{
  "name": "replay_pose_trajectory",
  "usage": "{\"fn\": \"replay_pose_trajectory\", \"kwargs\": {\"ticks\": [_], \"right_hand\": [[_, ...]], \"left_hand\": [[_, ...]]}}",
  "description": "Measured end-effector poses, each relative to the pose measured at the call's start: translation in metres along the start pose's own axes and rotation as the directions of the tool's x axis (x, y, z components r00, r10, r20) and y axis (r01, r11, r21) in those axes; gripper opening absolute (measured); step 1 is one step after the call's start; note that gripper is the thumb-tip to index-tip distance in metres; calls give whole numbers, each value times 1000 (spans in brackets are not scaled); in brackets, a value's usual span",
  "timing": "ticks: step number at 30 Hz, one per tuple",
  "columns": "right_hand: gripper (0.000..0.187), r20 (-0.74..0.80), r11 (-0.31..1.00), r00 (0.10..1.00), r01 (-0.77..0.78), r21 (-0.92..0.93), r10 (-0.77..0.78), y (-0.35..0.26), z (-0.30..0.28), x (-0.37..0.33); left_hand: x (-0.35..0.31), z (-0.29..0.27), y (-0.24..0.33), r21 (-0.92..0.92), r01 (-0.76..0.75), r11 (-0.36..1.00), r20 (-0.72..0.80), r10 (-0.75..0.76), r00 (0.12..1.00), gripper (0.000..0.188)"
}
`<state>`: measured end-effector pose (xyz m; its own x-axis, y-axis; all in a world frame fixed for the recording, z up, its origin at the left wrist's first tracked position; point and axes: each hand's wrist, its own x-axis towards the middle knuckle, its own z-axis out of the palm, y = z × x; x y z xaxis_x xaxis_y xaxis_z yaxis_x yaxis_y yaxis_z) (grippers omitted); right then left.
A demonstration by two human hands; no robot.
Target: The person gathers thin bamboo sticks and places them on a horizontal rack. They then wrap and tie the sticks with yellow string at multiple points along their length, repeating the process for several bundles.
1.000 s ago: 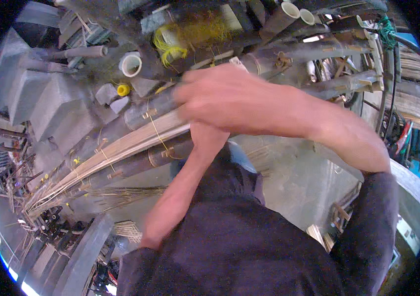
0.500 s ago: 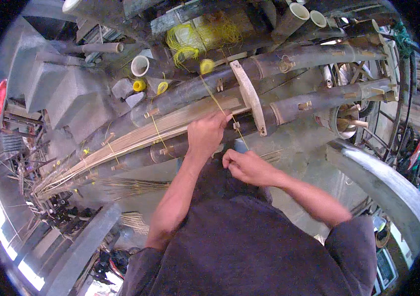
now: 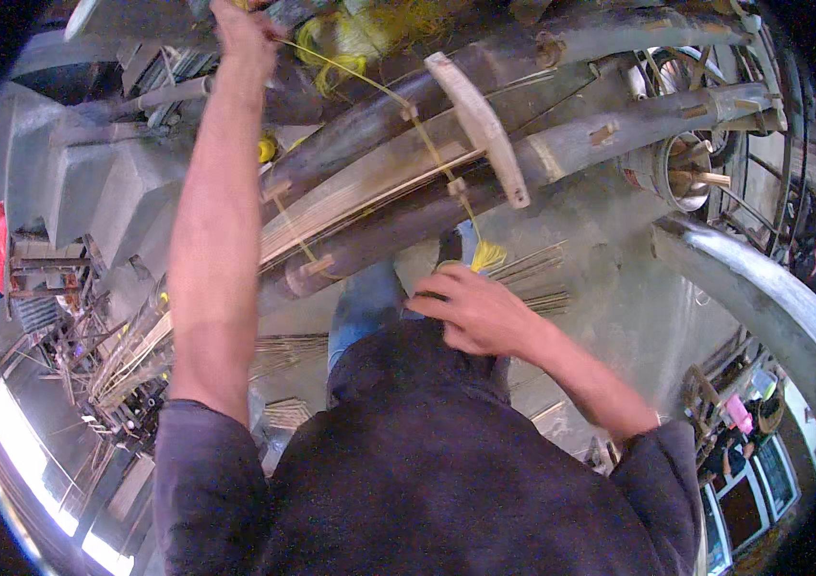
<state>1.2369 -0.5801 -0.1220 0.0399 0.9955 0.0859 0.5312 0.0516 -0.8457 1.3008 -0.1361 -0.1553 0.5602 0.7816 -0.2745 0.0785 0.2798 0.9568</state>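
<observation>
My left arm stretches far up to the left, and my left hand (image 3: 247,43) at the top edge is closed on a yellow cord (image 3: 350,72); its fingertips are partly cut off. The cord runs taut to a peg on the far dark bamboo pole (image 3: 331,154). From there it crosses pale split strips (image 3: 360,197) to a peg on the near pole (image 3: 389,235). A yellow cord bundle (image 3: 487,256) hangs below that peg. Just nearer to me is my right hand (image 3: 475,309), its fingers loosely bent and apart, with nothing visible in them.
A pale wooden crosspiece (image 3: 480,130) spans both poles. Tangled yellow cord (image 3: 379,29) lies beyond them. At the right stand a bucket with wood pieces (image 3: 657,173) and a curved grey beam (image 3: 763,278). Grey stepped blocks (image 3: 101,182) are at the left. Thin sticks (image 3: 542,269) lie on the floor.
My left hand has moved from the strips far up to the left, drawing the cord out with it. My right hand stays near my body. The yellow bundle now shows below the near pole.
</observation>
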Motion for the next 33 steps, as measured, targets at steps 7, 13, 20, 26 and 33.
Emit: {"fn": "replay_pose_trajectory", "kwargs": {"ticks": [7, 13, 20, 26, 33], "right_hand": [[47, -83, 844, 910, 410, 345, -407, -178, 18, 52], [56, 527, 114, 535, -765, 634, 660, -173, 177, 135], [14, 3, 927, 974, -215, -307, 227, -195, 157, 186], [15, 348, 854, 905, 372, -363, -246, -259, 143, 397], [43, -168, 812, 924, -383, -441, 344, -19, 202, 378]], "left_hand": [[-82, -107, -8, 813, -394, 428, 400, 81, 913, 58], [-192, -269, 44, 725, -321, 609, 201, 258, 945, 34], [-306, -322, 3, 708, -407, 578, 357, 205, 911, 30], [-312, -302, -61, 809, -434, 395, 267, 412, 871, 24], [-324, -285, -42, 821, -485, 300, 346, 415, 842, 21]]}}
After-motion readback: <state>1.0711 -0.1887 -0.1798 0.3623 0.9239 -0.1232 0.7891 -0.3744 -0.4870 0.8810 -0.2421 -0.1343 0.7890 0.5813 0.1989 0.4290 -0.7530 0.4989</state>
